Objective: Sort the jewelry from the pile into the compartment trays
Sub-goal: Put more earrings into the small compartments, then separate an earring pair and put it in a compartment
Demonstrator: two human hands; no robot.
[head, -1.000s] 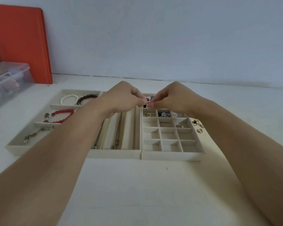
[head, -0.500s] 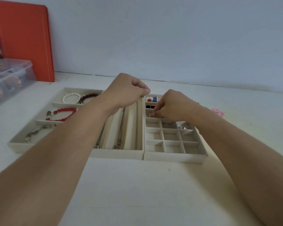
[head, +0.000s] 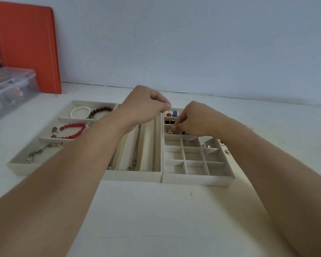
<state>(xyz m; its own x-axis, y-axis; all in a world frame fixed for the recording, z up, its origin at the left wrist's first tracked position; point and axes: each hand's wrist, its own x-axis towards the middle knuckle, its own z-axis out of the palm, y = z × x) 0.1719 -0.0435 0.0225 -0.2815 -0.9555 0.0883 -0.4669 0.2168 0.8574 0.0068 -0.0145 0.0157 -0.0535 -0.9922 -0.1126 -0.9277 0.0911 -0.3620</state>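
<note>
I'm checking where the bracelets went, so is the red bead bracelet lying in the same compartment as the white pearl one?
No, the red bead bracelet lies one compartment nearer than the white pearl bracelet, with a divider between them.

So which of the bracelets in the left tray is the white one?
The pearl bracelet in the farthest compartment, beside a dark red one; the next compartment holds a bright red one.

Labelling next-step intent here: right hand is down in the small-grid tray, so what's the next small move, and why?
Probably release and lift away. The right hand has its fingers pinched on a small sparkly piece low in a left-column cell of the grid tray, so it looks placed. The left hand hovers curled above the necklace tray; whether it holds anything is unclear.
</note>
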